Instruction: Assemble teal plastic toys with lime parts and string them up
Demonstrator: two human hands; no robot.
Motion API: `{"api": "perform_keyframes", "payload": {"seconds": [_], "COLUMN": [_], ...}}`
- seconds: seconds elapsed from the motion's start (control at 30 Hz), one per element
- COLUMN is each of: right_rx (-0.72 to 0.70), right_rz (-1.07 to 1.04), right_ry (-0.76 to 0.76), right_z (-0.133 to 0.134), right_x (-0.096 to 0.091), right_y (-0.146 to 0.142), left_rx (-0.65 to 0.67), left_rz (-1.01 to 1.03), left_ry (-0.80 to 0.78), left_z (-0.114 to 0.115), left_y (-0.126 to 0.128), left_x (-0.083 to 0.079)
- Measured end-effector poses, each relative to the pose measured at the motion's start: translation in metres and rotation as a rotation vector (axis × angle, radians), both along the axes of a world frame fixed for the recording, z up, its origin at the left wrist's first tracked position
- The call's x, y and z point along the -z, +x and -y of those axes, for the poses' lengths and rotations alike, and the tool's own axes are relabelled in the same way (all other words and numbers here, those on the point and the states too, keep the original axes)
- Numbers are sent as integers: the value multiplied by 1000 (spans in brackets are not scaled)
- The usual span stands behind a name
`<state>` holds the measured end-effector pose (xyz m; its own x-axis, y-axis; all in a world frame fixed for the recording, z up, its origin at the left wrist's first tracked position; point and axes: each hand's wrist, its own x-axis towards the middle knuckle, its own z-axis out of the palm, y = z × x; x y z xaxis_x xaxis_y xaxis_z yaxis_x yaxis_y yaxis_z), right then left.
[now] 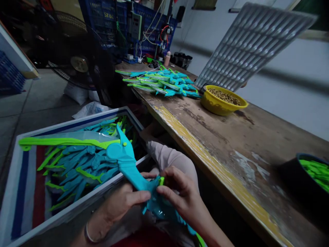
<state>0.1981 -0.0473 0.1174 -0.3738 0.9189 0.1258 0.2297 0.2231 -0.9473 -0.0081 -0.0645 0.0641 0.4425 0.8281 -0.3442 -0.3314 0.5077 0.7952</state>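
While left hand clamps toy sword grip, right hand pinches green pc, blade pointing left

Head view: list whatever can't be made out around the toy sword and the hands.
- Toy sword: handle end hidden behind left hand and right hand.
- Small green piece: pinched in the fingertips, too small to tell its shape.
- Dark tub of green parts: cut off by the right edge.
- Yellow bowl: contents too small to identify.
- Grey tray: motion-blurred, support unseen.
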Motion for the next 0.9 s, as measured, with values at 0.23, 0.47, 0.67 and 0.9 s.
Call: {"api": "perform_keyframes", "payload": {"seconds": [0.23, 0.47, 0.67, 0.9], "right_rx": [134, 108, 108, 211], "right_rz": [-122, 55, 231, 275], "right_ry": [-87, 128, 324, 453], "right_z": [18, 11, 14, 17], "right_x": [11, 2, 0, 13], "right_y": [11, 11, 3, -1], "left_rx": [-171, -160, -193, -244], "left_rz": [5, -108, -107, -128], "left_ry": [108, 165, 204, 226], "left_z": [8, 7, 5, 9], "left_y": [11, 16, 20, 25], "left_x": [-3, 1, -4, 5]}}
